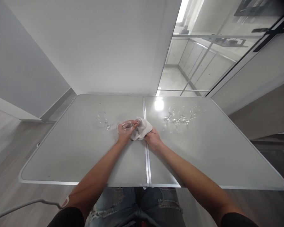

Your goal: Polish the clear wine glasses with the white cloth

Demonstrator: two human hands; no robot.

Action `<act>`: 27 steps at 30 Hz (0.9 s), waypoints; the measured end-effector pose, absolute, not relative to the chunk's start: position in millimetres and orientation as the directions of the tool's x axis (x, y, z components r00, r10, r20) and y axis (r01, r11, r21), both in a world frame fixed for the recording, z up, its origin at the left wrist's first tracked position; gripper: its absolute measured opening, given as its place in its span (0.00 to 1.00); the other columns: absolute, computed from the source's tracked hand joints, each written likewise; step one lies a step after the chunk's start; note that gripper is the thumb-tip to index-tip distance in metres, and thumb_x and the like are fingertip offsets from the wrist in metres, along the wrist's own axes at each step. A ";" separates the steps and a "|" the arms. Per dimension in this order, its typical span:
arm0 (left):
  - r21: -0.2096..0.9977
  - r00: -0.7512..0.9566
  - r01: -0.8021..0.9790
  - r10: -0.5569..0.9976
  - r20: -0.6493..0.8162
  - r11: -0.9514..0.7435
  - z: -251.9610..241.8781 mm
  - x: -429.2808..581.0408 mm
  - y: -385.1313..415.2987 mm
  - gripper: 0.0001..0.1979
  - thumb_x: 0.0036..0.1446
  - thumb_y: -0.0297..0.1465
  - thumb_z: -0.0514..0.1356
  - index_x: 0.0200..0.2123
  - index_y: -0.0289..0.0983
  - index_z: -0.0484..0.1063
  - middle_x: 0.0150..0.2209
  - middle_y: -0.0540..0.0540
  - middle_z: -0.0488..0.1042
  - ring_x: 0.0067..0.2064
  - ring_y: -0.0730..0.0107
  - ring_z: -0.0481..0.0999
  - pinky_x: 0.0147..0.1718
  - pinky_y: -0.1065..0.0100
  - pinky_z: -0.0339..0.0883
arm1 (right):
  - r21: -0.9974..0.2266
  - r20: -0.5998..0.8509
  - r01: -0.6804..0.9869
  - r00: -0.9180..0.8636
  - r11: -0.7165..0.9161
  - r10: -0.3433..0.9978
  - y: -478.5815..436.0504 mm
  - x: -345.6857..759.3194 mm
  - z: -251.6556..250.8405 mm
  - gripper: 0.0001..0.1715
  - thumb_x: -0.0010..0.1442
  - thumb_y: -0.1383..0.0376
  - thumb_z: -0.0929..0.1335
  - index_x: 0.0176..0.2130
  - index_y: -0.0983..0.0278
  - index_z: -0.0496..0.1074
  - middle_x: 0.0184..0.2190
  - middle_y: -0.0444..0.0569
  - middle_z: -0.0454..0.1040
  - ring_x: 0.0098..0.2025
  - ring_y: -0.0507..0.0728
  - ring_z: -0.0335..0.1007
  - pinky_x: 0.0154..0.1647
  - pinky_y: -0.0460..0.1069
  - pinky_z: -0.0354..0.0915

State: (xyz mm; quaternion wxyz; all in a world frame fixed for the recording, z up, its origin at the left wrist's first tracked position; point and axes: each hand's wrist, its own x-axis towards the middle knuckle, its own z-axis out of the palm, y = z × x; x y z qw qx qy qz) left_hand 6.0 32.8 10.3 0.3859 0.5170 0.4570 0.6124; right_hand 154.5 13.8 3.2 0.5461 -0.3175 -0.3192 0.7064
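My left hand (125, 134) is closed around a clear stemmed glass (127, 125), which lies tilted sideways above the middle of the table. Its bowl points left, and the stem end runs toward a white cloth (143, 127). My right hand (153, 138) grips that cloth, bunched up against the foot end of the glass. The cloth hides the glass's foot and some of my fingertips. Left of my hands, another stemmed glass (106, 124) is on the table, hard to make out against the pale surface.
Several clear stemmed glasses (177, 120) stand grouped on the right half of the pale folding table (85, 157). A metal seam (147, 164) runs down the table's middle. A white wall (96, 47) rises behind, beside a glass-paned door (198, 63). A grey cable (26, 206) hangs at lower left.
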 end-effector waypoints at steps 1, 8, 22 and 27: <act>0.955 -0.111 0.001 0.949 0.296 -0.298 10.0 6.8 31.7 0.09 0.49 0.37 0.73 0.31 0.38 0.81 0.37 0.42 0.82 0.42 0.58 0.82 0.48 0.57 0.76 | -0.793 -0.091 -0.580 -0.186 -0.184 0.978 14.3 155.1 3.9 0.23 0.43 0.71 0.75 0.42 0.60 0.80 0.44 0.48 0.81 0.51 0.60 0.75 0.53 0.54 0.71; 0.969 -0.103 -0.002 0.963 0.247 -0.249 12.6 9.0 30.5 0.10 0.46 0.37 0.74 0.29 0.38 0.81 0.36 0.42 0.82 0.43 0.60 0.82 0.47 0.60 0.76 | -0.824 -0.030 -0.538 -0.273 -0.178 0.962 16.7 156.6 4.2 0.21 0.48 0.68 0.74 0.44 0.59 0.80 0.44 0.49 0.81 0.50 0.63 0.76 0.52 0.57 0.72; 0.927 -0.040 -0.367 0.997 0.063 -0.074 2.7 5.4 43.0 0.14 0.37 0.34 0.78 0.27 0.36 0.79 0.27 0.47 0.80 0.28 0.71 0.77 0.29 0.70 0.71 | -0.873 0.447 0.111 -0.210 0.475 0.870 16.1 173.6 6.8 0.31 0.56 0.68 0.69 0.59 0.57 0.72 0.57 0.51 0.74 0.54 0.61 0.71 0.57 0.55 0.67; 0.961 -0.004 -0.230 0.988 0.157 -0.154 6.7 6.3 34.9 0.11 0.43 0.33 0.76 0.29 0.37 0.81 0.33 0.45 0.82 0.36 0.66 0.81 0.38 0.66 0.75 | -0.967 0.194 -0.183 -0.085 0.176 0.977 18.7 170.7 3.8 0.15 0.56 0.59 0.73 0.44 0.61 0.81 0.40 0.49 0.81 0.42 0.59 0.76 0.46 0.53 0.70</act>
